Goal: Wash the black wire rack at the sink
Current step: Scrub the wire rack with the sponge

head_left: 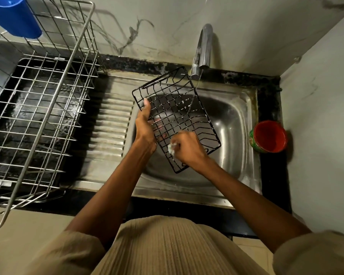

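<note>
A person in a ribbed beige top with rolled sleeves stands at a kitchen counter, both bare forearms reaching out over a stainless-steel sink [244, 116] with a ribbed draining board on its left side. The right hand [189, 149] is curled around a small white, foamy scrubbing pad [171, 148], pressing it against the near end of the black wire rack [179, 116]. The left hand [145, 126] clamps the rack's left edge, thumb along the top of the frame and fingers showing through the grid from below, holding it tilted above the basin. The rack's far corner sits just under the spout of the chrome tap [202, 50], where a thin stream of water appears to fall onto the wires.

White suds dot the crossbars toward the far right of the rack, which suggests soaping is well under way; the wires near the left edge look bare of foam, and a full rinse seemingly remains to be done.

Beside the basin on the right, a red-lined cup with a green patterned outside [269, 136] stands on the black counter. To the left, a large silver wire dish basket [48, 92] rests on the counter, with a blue plastic container [14, 16] hanging at its far corner. Beyond, a pale marbled wall closes the scene. No brand, label or legible writing is visible anywhere.
</note>
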Tool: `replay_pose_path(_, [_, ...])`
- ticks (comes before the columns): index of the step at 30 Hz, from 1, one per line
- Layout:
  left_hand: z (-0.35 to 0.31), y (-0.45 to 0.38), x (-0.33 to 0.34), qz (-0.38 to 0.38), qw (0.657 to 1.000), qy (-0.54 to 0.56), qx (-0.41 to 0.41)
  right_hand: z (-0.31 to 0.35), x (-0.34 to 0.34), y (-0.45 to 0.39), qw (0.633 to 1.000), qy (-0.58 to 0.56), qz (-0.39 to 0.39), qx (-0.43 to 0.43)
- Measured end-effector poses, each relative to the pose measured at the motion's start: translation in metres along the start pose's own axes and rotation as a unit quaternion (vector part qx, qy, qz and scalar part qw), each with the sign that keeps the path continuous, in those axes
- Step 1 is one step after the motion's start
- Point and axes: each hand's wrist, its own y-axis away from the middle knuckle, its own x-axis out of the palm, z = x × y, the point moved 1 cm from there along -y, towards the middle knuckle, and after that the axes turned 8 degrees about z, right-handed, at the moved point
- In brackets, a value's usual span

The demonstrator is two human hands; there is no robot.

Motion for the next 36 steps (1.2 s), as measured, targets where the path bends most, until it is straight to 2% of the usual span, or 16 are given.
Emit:
replay_pose_path(2, [0.002, -0.002, 0.001, 0.003, 1.0, 0.013, 0.004, 0.0, -0.012, -0.004, 0.993, -0.019, -0.112, 0.041])
replay_pose_path(4, [0.003, -0.002, 0.004, 0.023, 0.999, 0.023, 0.003, 0.006, -0.015, -0.009, 0.986, -0.036, -0.158, 0.048])
replay_pose_path(6, [0.007, 0.0, 0.008, 0.03, 0.999, 0.027, 0.0, 0.014, -0.012, -0.013, 0.993, -0.019, -0.118, 0.013])
replay_pose_path(9, [0.009, -0.001, 0.007, 0.017, 1.0, 0.004, -0.015, 0.017, -0.01, -0.007, 0.997, 0.048, 0.019, -0.052])
replay_pose_path(11, [0.002, 0.001, 0.004, 0.024, 0.999, 0.025, -0.005, 0.013, -0.008, 0.0, 0.987, 0.124, 0.079, -0.06])
replay_pose_path(13, [0.004, -0.006, 0.0, 0.012, 1.0, 0.029, -0.005, 0.012, -0.005, 0.006, 0.98, 0.165, 0.101, -0.039])
replay_pose_path(16, [0.005, -0.004, 0.002, -0.004, 1.0, 0.014, 0.007, 0.011, -0.011, 0.01, 0.982, 0.166, 0.088, 0.037])
replay_pose_path(21, [0.004, -0.006, -0.003, -0.012, 1.0, 0.006, -0.005, 0.003, -0.034, 0.009, 0.965, 0.202, -0.006, 0.169])
replay_pose_path(23, [0.005, -0.007, -0.003, -0.024, 1.0, 0.01, 0.003, 0.003, -0.035, 0.008, 0.964, 0.201, -0.008, 0.172])
replay_pose_path(27, [0.015, -0.01, 0.003, -0.031, 0.999, 0.025, -0.005, 0.016, -0.009, 0.011, 0.97, 0.173, 0.05, 0.166])
replay_pose_path(31, [0.019, -0.007, 0.009, -0.026, 0.998, 0.057, -0.027, 0.009, -0.012, 0.012, 0.962, 0.204, 0.002, 0.18])
replay_pose_path(34, [0.026, -0.013, 0.005, -0.031, 0.997, 0.071, -0.026, 0.005, -0.013, 0.012, 0.975, 0.151, -0.009, 0.161])
replay_pose_path(36, [0.035, -0.022, 0.007, -0.019, 0.996, 0.079, -0.038, -0.002, -0.007, 0.016, 0.988, 0.072, 0.004, 0.136])
